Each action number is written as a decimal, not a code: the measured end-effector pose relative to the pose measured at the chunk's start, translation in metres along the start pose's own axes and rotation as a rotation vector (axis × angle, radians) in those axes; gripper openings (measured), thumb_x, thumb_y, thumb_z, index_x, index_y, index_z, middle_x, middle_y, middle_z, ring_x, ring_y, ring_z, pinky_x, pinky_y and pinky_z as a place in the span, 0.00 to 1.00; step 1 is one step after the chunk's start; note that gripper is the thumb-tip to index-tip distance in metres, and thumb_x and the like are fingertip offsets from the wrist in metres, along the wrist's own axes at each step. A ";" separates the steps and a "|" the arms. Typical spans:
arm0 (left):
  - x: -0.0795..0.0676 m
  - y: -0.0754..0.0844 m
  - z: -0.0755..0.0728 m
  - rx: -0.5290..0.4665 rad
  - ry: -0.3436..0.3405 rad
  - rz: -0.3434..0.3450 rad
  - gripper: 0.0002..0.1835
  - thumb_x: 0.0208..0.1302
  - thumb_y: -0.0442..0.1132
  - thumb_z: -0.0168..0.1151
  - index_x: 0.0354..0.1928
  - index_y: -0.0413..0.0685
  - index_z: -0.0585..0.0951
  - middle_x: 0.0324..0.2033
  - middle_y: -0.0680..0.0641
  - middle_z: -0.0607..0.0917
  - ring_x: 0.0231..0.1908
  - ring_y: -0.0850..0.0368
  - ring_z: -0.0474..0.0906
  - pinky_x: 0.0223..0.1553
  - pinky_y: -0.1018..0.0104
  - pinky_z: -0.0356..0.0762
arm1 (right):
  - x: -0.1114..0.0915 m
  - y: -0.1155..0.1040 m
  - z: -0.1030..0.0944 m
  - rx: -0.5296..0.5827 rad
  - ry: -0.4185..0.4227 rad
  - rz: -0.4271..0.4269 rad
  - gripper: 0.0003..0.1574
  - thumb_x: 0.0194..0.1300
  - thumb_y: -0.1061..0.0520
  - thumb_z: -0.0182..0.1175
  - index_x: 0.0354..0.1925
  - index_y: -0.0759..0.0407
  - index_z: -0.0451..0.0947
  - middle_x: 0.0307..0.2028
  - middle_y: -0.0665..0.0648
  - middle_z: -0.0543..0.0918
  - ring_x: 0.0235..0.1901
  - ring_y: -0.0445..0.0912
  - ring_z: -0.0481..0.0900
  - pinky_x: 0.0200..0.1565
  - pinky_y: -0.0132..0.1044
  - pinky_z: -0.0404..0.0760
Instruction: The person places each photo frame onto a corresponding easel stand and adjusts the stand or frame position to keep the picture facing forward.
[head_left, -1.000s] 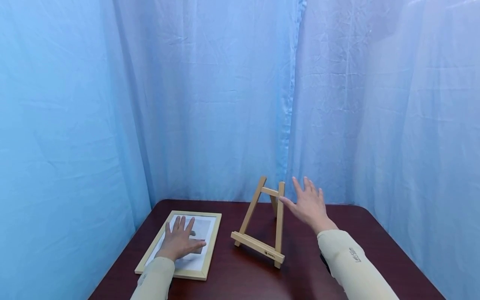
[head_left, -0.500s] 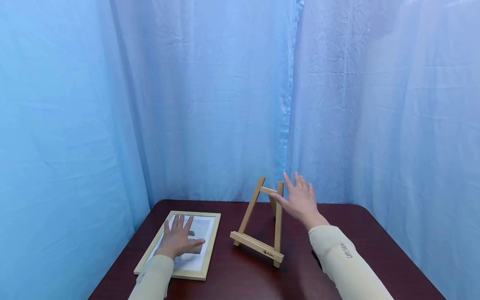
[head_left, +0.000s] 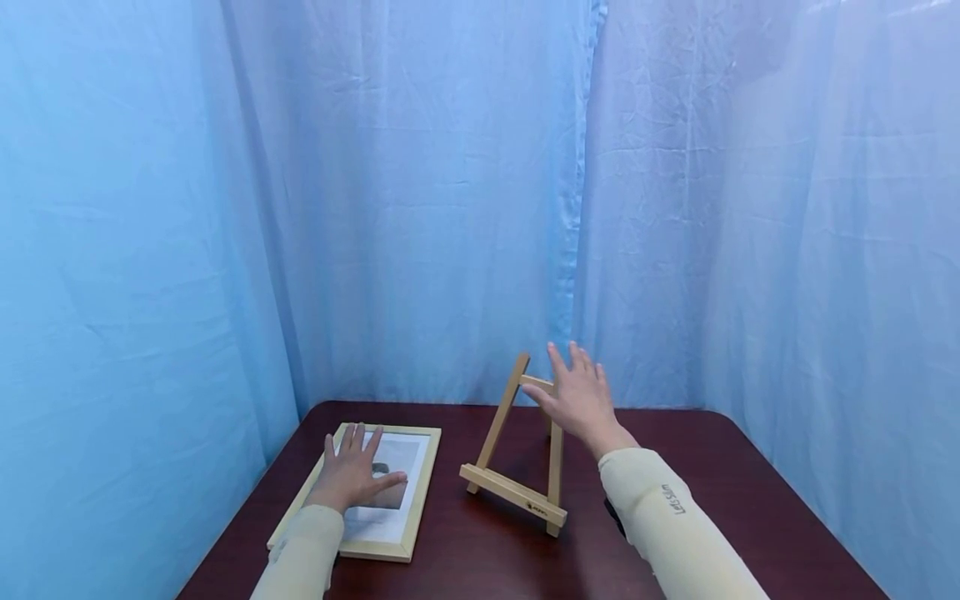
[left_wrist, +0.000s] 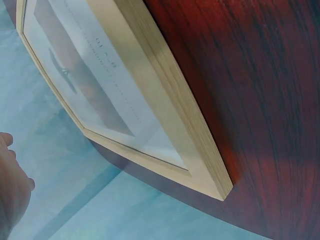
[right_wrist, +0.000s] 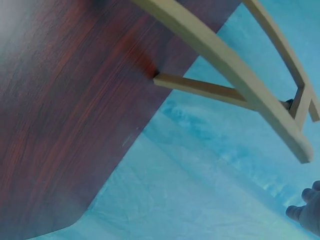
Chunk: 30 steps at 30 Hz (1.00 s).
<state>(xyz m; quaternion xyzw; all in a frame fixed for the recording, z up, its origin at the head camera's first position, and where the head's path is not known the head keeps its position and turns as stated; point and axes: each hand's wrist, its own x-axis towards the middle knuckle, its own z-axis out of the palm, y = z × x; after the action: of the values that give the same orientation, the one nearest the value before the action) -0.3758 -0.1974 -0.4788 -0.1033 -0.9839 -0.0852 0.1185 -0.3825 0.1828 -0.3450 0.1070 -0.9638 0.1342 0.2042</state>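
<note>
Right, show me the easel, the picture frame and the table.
Easel [head_left: 513,493]: head view, on its lower ledge.
Picture frame [head_left: 422,492]: head view, on its right-hand wooden side.
Table [head_left: 723,483]: head view, on its dark top, toward the right.

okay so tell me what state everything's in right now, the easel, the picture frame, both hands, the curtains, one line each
Easel: unfolded and standing, with nothing on its ledge
Picture frame: lying flat, face up on the table
Left hand: spread above the frame, holding nothing
Right hand: spread near the easel's top, holding nothing
Curtains: hanging closed behind the table
</note>
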 end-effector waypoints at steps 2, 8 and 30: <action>0.001 -0.001 -0.001 -0.002 0.015 0.005 0.58 0.54 0.77 0.57 0.75 0.40 0.61 0.72 0.27 0.57 0.72 0.30 0.49 0.66 0.27 0.38 | 0.000 -0.004 0.000 -0.002 0.002 -0.006 0.56 0.67 0.25 0.49 0.79 0.53 0.48 0.75 0.70 0.48 0.74 0.65 0.46 0.69 0.65 0.44; 0.002 -0.005 -0.007 -0.008 0.031 0.003 0.58 0.55 0.75 0.58 0.75 0.40 0.59 0.71 0.26 0.57 0.72 0.29 0.48 0.66 0.27 0.38 | 0.000 -0.015 0.006 0.003 0.014 -0.029 0.55 0.68 0.26 0.50 0.79 0.53 0.49 0.75 0.70 0.49 0.73 0.65 0.49 0.70 0.64 0.47; 0.004 -0.016 -0.027 -0.034 0.062 -0.049 0.61 0.54 0.79 0.54 0.76 0.38 0.58 0.72 0.26 0.55 0.72 0.29 0.46 0.66 0.27 0.36 | -0.011 -0.049 0.031 0.135 -0.021 -0.052 0.53 0.68 0.28 0.52 0.79 0.51 0.48 0.75 0.67 0.51 0.73 0.63 0.52 0.70 0.60 0.53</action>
<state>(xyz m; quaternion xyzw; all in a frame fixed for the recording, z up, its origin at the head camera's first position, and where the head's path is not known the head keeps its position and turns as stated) -0.3772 -0.2178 -0.4545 -0.0783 -0.9804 -0.1080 0.1450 -0.3714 0.1292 -0.3665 0.1468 -0.9515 0.1925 0.1897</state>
